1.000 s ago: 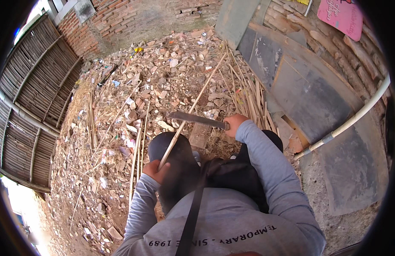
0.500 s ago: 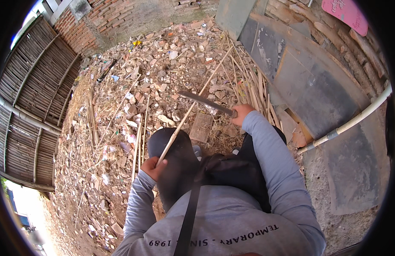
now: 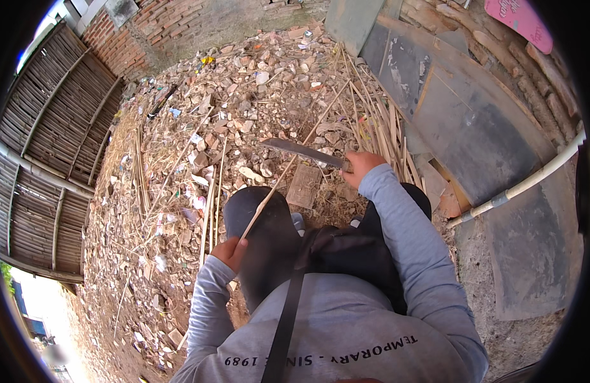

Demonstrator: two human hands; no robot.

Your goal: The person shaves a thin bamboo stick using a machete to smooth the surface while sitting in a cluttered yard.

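My left hand (image 3: 229, 253) is closed round the near end of a long, pale bamboo strip (image 3: 262, 207), beside my left knee. The strip slants up and away to the right, over the rubble. In my right hand (image 3: 364, 168), above my right knee, is the handle of a machete (image 3: 311, 154). Its dark blade points left and crosses the strip near the middle; whether the edge touches the strip I cannot tell. The lower part of the handle is hidden in my fingers.
Split bamboo strips (image 3: 378, 124) lie in a heap ahead on the right, and a few more (image 3: 210, 217) beside my left knee. Broken brick and stone (image 3: 244, 105) cover the ground. Dark boards (image 3: 480, 140) and a pale pipe (image 3: 531, 180) are on the right; a bamboo screen (image 3: 49, 147) stands left.
The machete has shifted slightly left along the strip, and its blade shows more of its flat side. The strip looks narrower, as if turned in my left hand, which stays by the knee.
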